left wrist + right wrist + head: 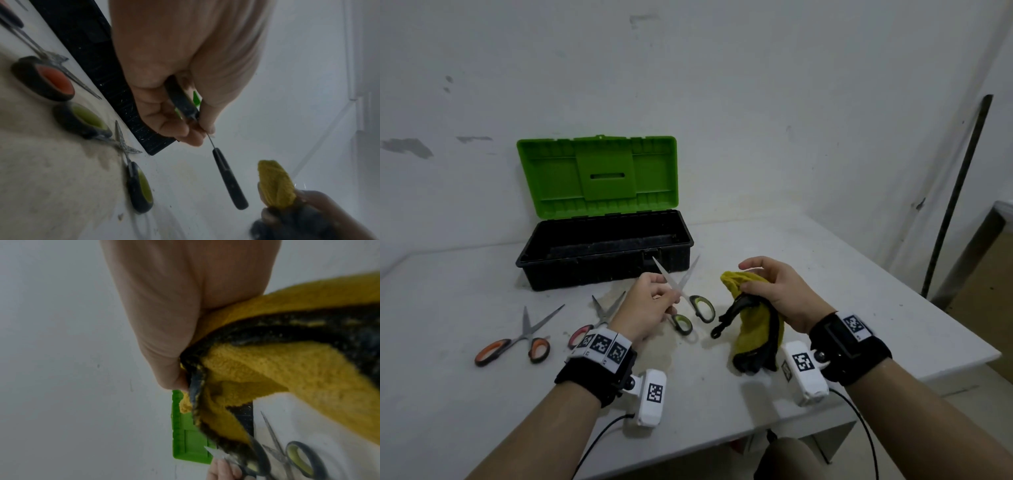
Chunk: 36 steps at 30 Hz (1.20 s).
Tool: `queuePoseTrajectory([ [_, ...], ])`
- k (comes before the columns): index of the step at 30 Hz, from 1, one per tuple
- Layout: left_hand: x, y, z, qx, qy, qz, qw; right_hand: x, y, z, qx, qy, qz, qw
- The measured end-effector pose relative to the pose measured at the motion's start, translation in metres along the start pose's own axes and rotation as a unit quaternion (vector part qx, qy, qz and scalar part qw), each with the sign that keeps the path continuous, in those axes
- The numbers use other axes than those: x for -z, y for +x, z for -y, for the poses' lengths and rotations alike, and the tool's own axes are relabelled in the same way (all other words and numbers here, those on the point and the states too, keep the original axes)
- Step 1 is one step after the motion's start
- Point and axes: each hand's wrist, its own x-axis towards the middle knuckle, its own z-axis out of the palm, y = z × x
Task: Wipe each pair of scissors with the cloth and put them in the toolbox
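Observation:
My left hand pinches the blades of an open pair of black-and-green-handled scissors and holds it above the table; one handle sticks out toward the cloth. A second green-handled pair lies open on the table beside it. My right hand grips a bunched yellow cloth with black trim, a short way right of the held scissors. The toolbox stands open behind, green lid upright, and its black tub looks empty. Orange-handled scissors and pink-handled scissors lie at the left.
The white table ends close on the right and at the front. A dark pole leans against the wall at the right. The wall rises just behind the toolbox.

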Motion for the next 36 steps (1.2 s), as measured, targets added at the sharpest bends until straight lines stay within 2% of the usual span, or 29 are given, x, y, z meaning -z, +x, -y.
queuePoseTrajectory([
  [2, 0.0, 0.002, 0.001, 0.008, -0.022, 0.009, 1.0, 0.001, -0.001, 0.005, 0.012, -0.009, 0.005, 1.0],
  [5, -0.003, 0.001, 0.002, -0.004, -0.028, 0.037, 0.999, -0.01, -0.001, 0.007, 0.058, -0.111, 0.011, 0.992],
  [9, -0.01, -0.003, 0.001, -0.025, -0.031, 0.05, 0.998, -0.032, 0.005, 0.0, 0.149, -0.251, -0.022, 0.956],
  [14, -0.02, -0.007, 0.001, -0.008, -0.099, 0.046, 0.994, -0.047, 0.008, -0.013, 0.226, -0.336, -0.06, 0.913],
  [19, -0.024, -0.009, -0.001, -0.023, -0.108, 0.035, 0.993, -0.052, 0.007, -0.025, 0.273, -0.368, -0.093, 0.884],
  [24, -0.025, -0.009, 0.0, -0.024, -0.096, 0.047, 0.994, -0.056, 0.005, -0.028, 0.307, -0.413, -0.071, 0.854],
  [27, -0.021, -0.009, 0.001, -0.024, -0.092, 0.048, 0.994, -0.051, 0.007, -0.023, 0.284, -0.43, -0.085, 0.853],
  [32, -0.018, -0.007, 0.008, -0.005, -0.095, 0.058, 0.994, -0.032, 0.018, -0.01, 0.226, -0.419, -0.159, 0.865],
  [34, -0.018, -0.006, 0.009, 0.009, -0.112, 0.058, 0.992, -0.035, 0.013, -0.008, 0.244, -0.409, -0.143, 0.868],
  [36, -0.019, -0.005, 0.008, 0.014, -0.125, 0.063, 0.99, -0.046, 0.004, -0.008, 0.269, -0.408, -0.092, 0.867],
])
